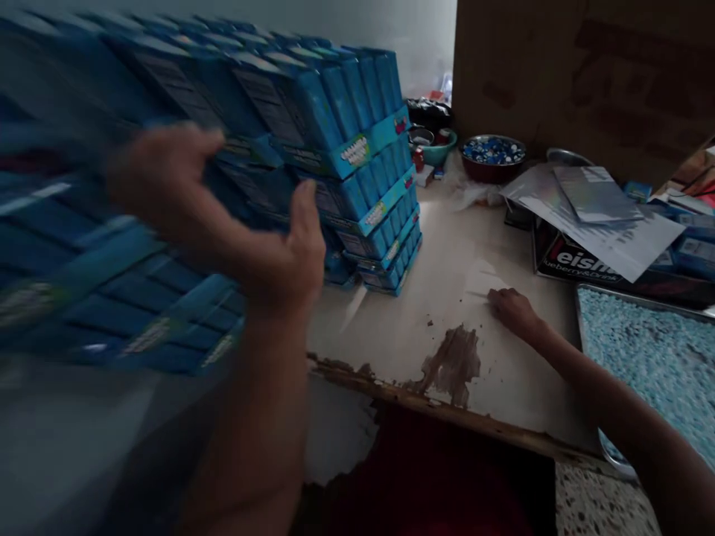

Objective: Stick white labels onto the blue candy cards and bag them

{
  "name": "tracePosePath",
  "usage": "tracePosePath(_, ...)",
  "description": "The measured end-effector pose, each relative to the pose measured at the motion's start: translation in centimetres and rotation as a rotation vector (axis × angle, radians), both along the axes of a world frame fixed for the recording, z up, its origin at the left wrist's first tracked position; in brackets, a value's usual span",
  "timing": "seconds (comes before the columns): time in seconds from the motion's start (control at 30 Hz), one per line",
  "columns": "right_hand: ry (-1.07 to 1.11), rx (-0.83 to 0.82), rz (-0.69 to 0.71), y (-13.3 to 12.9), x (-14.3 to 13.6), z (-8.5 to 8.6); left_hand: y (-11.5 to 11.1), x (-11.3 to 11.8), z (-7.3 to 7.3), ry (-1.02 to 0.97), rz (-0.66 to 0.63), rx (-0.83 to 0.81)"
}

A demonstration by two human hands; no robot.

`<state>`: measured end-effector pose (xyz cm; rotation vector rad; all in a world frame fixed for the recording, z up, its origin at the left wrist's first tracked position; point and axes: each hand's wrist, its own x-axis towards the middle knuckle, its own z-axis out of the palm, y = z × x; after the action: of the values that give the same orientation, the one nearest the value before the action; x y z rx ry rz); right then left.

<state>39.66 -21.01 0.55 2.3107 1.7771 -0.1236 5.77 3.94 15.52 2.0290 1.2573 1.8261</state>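
My left hand is raised in front of the stacked blue boxes, blurred by motion, with its fingers and thumb spread and nothing in it. My right hand rests low over the pale worn table, its fingers curled in and pressed together. Whatever it may hold is too small to make out. A faint pale sheet or glare shows beside its fingertips. The boxes stand in several layers of printed display trays, and more blurred ones fill the left side.
A metal tray of light blue pieces lies at the right. Behind it, papers cover a dark carton. A bowl of blue and white pieces and a teal bowl stand at the back, near a large brown cardboard box.
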Motion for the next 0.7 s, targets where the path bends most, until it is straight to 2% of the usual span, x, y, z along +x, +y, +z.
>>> tracePosePath(0.03, -0.016, -0.018, 0.025, 0.4, 0.0, -0.2, 1.5, 0.1, 2.3, 0.124, 0.031, 0.156)
tracePosePath(0.07, -0.029, -0.027, 0.051, 0.8, 0.1, -0.4, 2.9, 0.4, 4.3, 0.21, 0.033, 0.221)
tracePosePath(0.13, -0.039, -0.016, 0.089, 1.4, 0.4, -0.6, 5.1, 1.6, 7.4, 0.277, -0.022, 0.143)
tracePosePath(0.2, -0.022, 0.021, 0.056, 1.8, 0.7, -0.6, 6.1, 3.5, 9.2, 0.273, -0.069, -0.008)
tracePosePath(0.27, 0.005, 0.05, -0.023, 1.8, 0.8, -0.3, 5.8, 5.4, 10.0, 0.23, -0.004, -0.093)
tracePosePath(0.37, 0.031, 0.048, -0.103, 1.7, 0.9, 0.2, 4.1, 7.7, 10.2, 0.199, 0.108, -0.147)
tracePosePath(0.47, 0.07, 0.04, -0.114, 1.5, 1.6, 0.7, 2.2, 8.8, 9.3, 0.259, 0.057, -0.108)
tracePosePath(0.53, 0.102, 0.05, -0.121, 1.3, 2.4, 0.8, 1.2, 9.0, 8.1, 0.225, 0.04, -0.058)
tracePosePath(0.6, 0.146, 0.087, -0.15, 1.2, 3.5, 0.6, 0.8, 9.1, 6.3, 0.113, 0.08, -0.054)
tracePosePath(0.7, 0.37, 0.253, -0.241, 0.7, 5.1, 0.0, 1.0, 9.3, 3.7, -0.044, 0.157, -0.141)
